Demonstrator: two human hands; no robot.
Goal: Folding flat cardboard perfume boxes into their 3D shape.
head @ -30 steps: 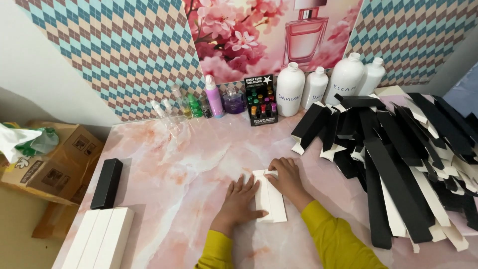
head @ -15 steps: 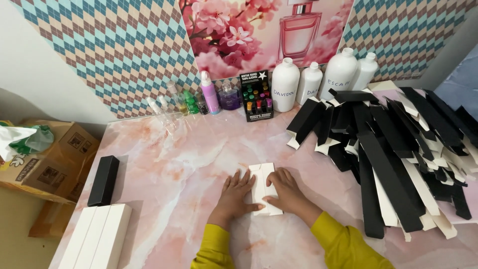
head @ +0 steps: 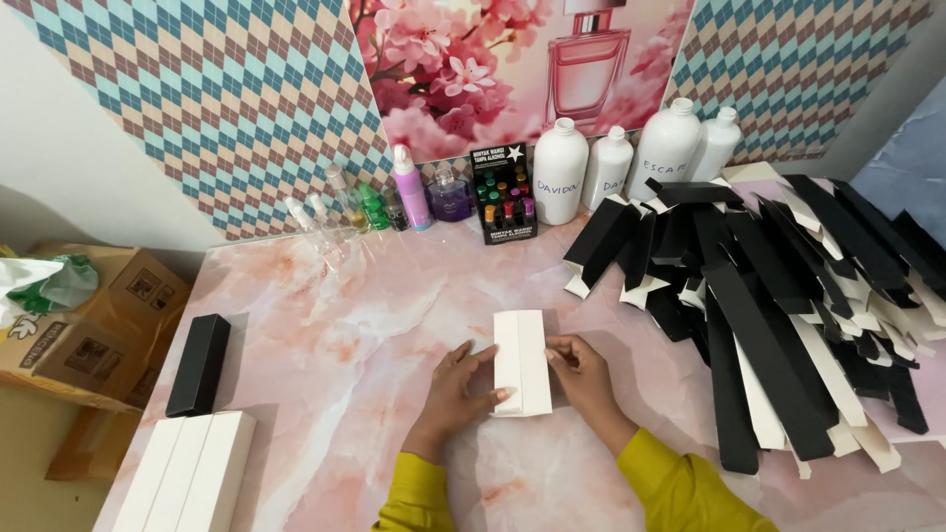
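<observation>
A flat white cardboard box blank (head: 522,361) lies on the pink marble table (head: 374,325), long side pointing away from me, with a crease down its middle. My left hand (head: 458,386) grips its left edge, thumb over the near corner. My right hand (head: 581,374) holds the right edge, fingers curled against it. Both sleeves are yellow.
A big heap of flat black-and-white box blanks (head: 788,305) covers the table's right side. One black box (head: 199,363) and three white folded boxes (head: 187,473) lie at the left edge. Small bottles (head: 414,192) and white bottles (head: 611,163) line the back wall. A cardboard carton (head: 89,325) stands left of the table.
The white blank has been pressed flat and folded narrower along its crease. Both hands moved from on top of it to its two long edges.
</observation>
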